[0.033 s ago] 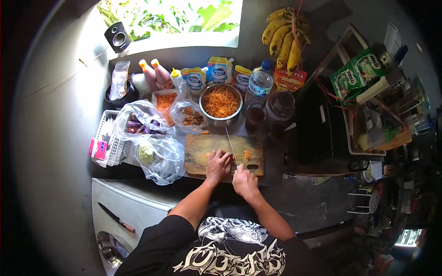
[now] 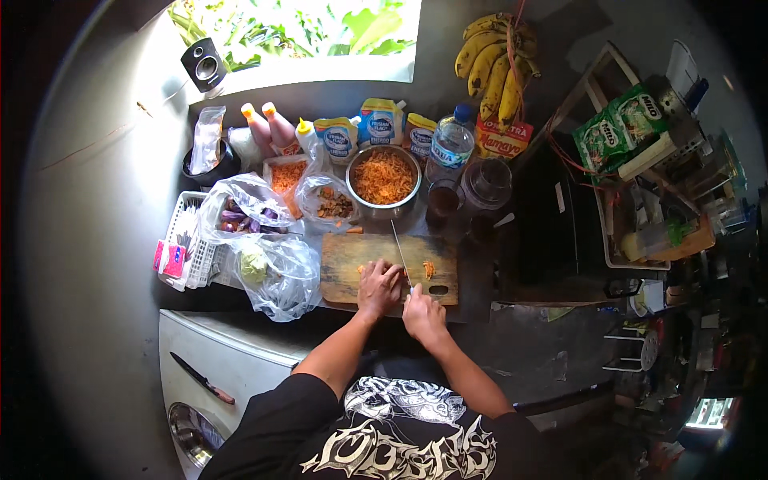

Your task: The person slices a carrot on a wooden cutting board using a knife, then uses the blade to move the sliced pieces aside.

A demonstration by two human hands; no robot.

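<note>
A wooden cutting board (image 2: 340, 252) lies at the front of the counter. My right hand (image 2: 426, 316) is closed round the handle of a knife (image 2: 401, 250), its long thin blade pointing away from me across the board. Just left of the blade, my left hand (image 2: 380, 290) presses down with bent fingers on a small orange piece, apparently carrot, mostly hidden beneath them. Thin orange shreds (image 2: 429, 270) lie on the board to the right of the blade. Beyond the board stands a metal pot (image 2: 384, 210) full of shredded orange carrot (image 2: 384, 178).
Left of the board are plastic bags with a pale cabbage (image 2: 254, 268) and purple vegetables (image 2: 240, 218). A water bottle (image 2: 450, 150) and dark-filled cup (image 2: 442, 200) stand right of the pot. Another knife (image 2: 200, 376) and metal bowl (image 2: 192, 432) lie on a white surface at lower left.
</note>
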